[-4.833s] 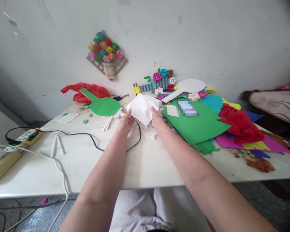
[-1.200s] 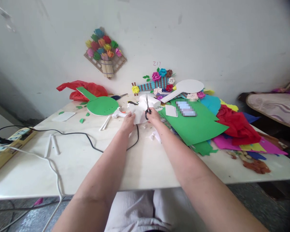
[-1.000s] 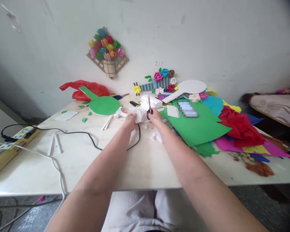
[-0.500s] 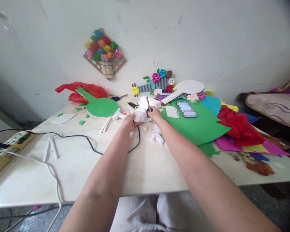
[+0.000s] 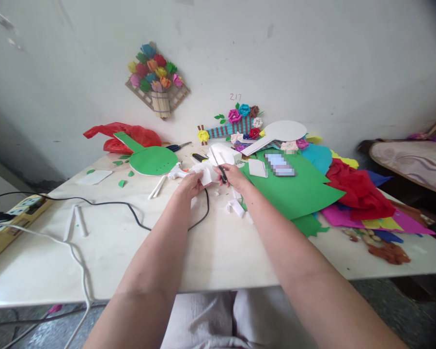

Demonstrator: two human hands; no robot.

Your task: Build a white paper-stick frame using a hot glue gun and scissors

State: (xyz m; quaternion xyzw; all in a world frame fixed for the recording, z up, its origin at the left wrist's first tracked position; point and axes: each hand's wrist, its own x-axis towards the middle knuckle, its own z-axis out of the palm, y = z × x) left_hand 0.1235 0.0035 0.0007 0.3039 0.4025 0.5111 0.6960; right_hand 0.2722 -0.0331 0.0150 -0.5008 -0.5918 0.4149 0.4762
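Note:
My left hand [image 5: 189, 184] pinches a small piece of white paper [image 5: 205, 172] above the white table [image 5: 138, 252]. My right hand [image 5: 235, 176] grips black-handled scissors [image 5: 218, 166], whose blades point up and left across the paper. White paper offcuts [image 5: 234, 207] lie on the table just below my right hand. A white glue gun [image 5: 177, 171] lies directly left of the paper, with its black cord [image 5: 131, 209] looping across the table.
A green paddle-shaped cutout [image 5: 150, 159] and red plastic bag [image 5: 121, 134] lie at the back left. Green sheets [image 5: 294, 186], red tissue [image 5: 359, 191] and other coloured papers pile up on the right. A power strip [image 5: 10, 220] sits at the left edge. Paper-flower crafts [image 5: 154, 80] hang on the wall.
Earlier both hands held a larger white sheet with no scissors. My right hand now holds scissors, and over the last second their blades tilted from upright toward the left across a smaller piece of paper.

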